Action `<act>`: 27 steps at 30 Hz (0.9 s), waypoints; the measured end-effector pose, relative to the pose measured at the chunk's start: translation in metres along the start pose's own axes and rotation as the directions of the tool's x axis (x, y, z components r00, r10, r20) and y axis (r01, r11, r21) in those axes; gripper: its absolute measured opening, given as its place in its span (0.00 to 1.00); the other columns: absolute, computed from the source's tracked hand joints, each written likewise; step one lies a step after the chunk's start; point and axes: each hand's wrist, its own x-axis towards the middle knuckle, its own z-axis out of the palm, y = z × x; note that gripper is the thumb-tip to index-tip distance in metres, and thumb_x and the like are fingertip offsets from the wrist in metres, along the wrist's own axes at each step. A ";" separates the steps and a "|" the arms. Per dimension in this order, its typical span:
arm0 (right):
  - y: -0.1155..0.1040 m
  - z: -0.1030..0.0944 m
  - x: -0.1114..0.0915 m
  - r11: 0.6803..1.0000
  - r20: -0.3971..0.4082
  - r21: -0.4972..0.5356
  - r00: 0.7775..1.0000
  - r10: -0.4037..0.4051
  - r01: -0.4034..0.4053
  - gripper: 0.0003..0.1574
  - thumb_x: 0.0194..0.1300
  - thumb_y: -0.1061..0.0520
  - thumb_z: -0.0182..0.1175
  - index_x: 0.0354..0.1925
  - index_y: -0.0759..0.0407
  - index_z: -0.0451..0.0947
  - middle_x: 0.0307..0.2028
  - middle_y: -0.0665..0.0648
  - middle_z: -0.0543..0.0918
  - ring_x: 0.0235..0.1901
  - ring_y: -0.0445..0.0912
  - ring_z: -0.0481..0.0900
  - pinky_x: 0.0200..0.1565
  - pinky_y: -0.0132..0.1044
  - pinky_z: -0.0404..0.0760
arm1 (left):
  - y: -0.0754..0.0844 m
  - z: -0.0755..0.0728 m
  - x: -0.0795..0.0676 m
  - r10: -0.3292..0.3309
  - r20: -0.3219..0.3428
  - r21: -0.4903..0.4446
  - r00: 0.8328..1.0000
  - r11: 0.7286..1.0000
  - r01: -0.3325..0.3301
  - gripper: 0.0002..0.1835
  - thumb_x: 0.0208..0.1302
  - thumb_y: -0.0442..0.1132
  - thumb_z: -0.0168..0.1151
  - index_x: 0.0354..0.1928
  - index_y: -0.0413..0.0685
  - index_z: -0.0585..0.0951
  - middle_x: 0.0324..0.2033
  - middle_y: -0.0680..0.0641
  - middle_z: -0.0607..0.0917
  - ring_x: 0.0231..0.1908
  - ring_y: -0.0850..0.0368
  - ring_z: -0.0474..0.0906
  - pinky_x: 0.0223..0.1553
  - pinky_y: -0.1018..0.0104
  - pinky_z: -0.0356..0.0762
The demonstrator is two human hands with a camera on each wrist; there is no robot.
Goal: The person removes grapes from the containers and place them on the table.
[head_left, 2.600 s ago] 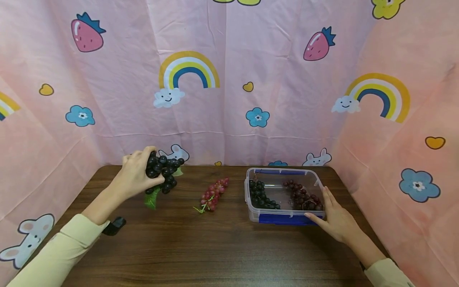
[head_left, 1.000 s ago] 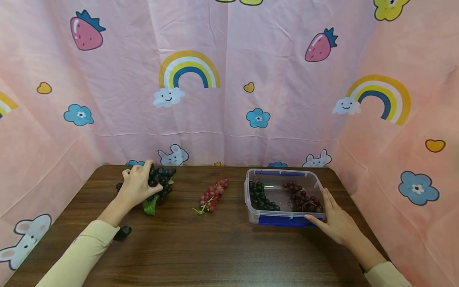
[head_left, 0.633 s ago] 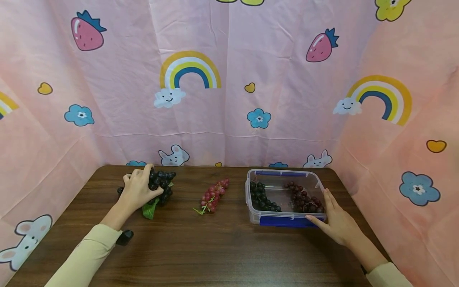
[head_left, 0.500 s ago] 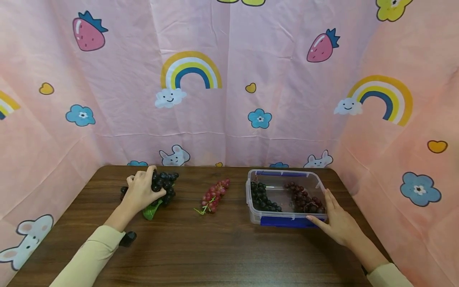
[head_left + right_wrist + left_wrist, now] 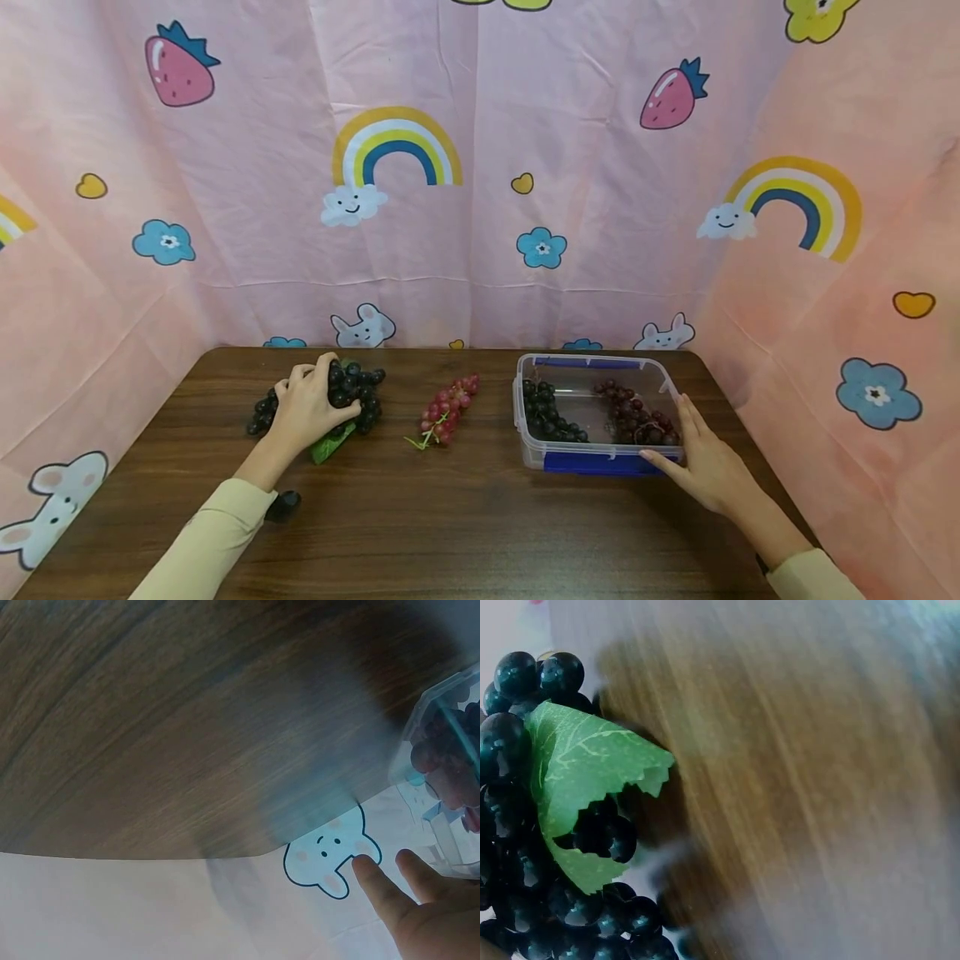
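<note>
On the left of the table, my left hand [image 5: 306, 410] grips a bunch of black grapes [image 5: 354, 387] from above, thumb and fingers around it. Part of the bunch is hidden behind the hand, and more black grapes show on its left. A green leaf [image 5: 592, 765] hangs from the bunch in the left wrist view. My right hand [image 5: 701, 462] touches the near right corner of a clear plastic box [image 5: 534, 455], fingers straight along its side and thumb at the front rim. Inside the box lie dark green-black grapes [image 5: 547, 412] and dark red grapes [image 5: 633, 415].
A bunch of red grapes [image 5: 448, 408] with a green stem lies mid-table between the left hand and the box. The box has blue clasps [image 5: 600, 462]. A pink patterned cloth [image 5: 480, 308] stands behind and beside the brown wooden table [image 5: 450, 533].
The left hand has lowered the black grapes from above the table's left side down to its surface. Lately hand and bunch have shifted slightly right and nearer. The right hand stays at the box.
</note>
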 end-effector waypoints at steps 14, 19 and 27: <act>0.001 -0.001 -0.002 1.000 -0.024 -0.012 0.999 -0.023 0.023 0.72 0.72 0.28 0.60 0.83 0.73 0.35 0.80 0.80 0.48 0.42 0.62 0.86 0.32 0.55 0.81 | -0.002 -0.011 -0.007 -0.033 0.036 0.006 0.999 0.999 0.032 0.63 0.54 0.62 0.80 0.82 0.39 0.57 0.64 0.30 0.80 0.68 0.27 0.63 0.59 0.17 0.52; 0.000 -0.001 -0.001 1.000 -0.030 -0.008 0.999 -0.025 0.025 0.72 0.72 0.28 0.60 0.83 0.74 0.35 0.79 0.80 0.48 0.45 0.65 0.85 0.36 0.58 0.82 | 0.000 -0.016 -0.011 -0.048 0.030 0.044 0.998 0.998 0.047 0.61 0.56 0.64 0.78 0.80 0.36 0.60 0.66 0.28 0.78 0.71 0.27 0.61 0.60 0.18 0.52; 0.000 -0.001 0.000 1.000 -0.024 -0.008 0.999 -0.027 0.027 0.72 0.73 0.28 0.59 0.82 0.74 0.34 0.79 0.81 0.48 0.49 0.70 0.84 0.37 0.60 0.83 | 0.004 -0.025 -0.025 -0.034 -0.010 0.069 0.999 0.997 0.034 0.56 0.55 0.64 0.78 0.75 0.34 0.66 0.66 0.28 0.77 0.70 0.28 0.62 0.61 0.17 0.51</act>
